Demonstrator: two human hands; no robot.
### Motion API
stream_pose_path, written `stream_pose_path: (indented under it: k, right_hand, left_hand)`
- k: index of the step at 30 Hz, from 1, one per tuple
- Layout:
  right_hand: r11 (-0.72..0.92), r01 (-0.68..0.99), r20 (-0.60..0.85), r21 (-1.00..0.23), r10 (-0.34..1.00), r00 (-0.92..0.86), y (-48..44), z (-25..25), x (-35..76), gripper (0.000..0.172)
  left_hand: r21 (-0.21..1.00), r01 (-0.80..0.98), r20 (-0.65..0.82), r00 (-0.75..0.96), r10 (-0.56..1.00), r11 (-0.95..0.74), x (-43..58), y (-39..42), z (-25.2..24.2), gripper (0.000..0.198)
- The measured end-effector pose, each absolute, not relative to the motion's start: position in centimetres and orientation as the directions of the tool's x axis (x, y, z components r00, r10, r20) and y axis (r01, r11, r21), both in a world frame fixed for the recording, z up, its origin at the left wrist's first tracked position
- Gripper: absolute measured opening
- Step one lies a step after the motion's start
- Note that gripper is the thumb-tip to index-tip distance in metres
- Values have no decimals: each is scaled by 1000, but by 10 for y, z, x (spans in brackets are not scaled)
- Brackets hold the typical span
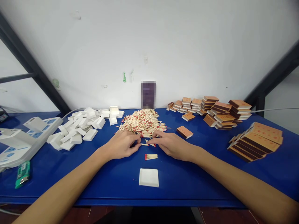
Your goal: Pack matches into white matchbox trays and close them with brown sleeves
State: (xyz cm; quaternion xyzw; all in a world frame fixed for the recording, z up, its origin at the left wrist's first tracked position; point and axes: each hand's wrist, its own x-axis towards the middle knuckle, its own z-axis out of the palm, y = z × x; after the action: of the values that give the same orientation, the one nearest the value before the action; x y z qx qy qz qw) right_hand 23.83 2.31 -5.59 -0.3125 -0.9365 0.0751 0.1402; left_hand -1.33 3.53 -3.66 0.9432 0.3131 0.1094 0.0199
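Blue table (112, 183) spreads under both my forearms, and I take the point between my fingertips as the centre of my clock. My left hand (126, 144) is half curled at nine o'clock, thumb and forefinger bent close together at the end of a single matchstick (144, 144); I cannot tell whether they pinch it. My right hand (173, 144) is at three o'clock, thumb and forefinger bent over a few loose red-headed matches (150, 143), and I cannot tell whether it grips any.

At twelve o'clock, just beyond my fingers, rises a big tangled heap of matchsticks (142, 121). Near me at six o'clock lies a neat row of matches (154, 156), side by side, red heads turned to nine. Further out on that line, near the table's front edge, a white matchbox tray (149, 177) lies flat.

White matchbox trays are jumbled in a pile (79, 127) between nine and ten o'clock. Beyond them, at nine, sits a white-and-blue power strip (50, 126); toward eight lies a green object (22, 174) that I cannot make out clearly.

One orange-and-brown matchbox (185, 132) lies apart between two and three, near my right hand. More matchboxes (221, 116) stand in uneven stacks around two o'clock, and a leaning block of matchboxes (259, 140) stands at three.
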Motion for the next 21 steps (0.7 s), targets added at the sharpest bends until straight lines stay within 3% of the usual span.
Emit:
stream_pose_path:
  k: [10,15,21]
  right_hand:
    - [783,565,203,-259,616,-761,20,-51,241,25]
    - [776,590,194,-224,629,-753,20,-51,243,24]
    - [744,601,215,-291,663,-717,19,-54,240,22]
  left_hand:
    - [4,624,190,767,613,-782,-17,39,-38,20]
    - [21,616,195,770,608,-787,-17,39,-38,21]
    - [70,589,218,779,588,-805,-14,37,-40,22]
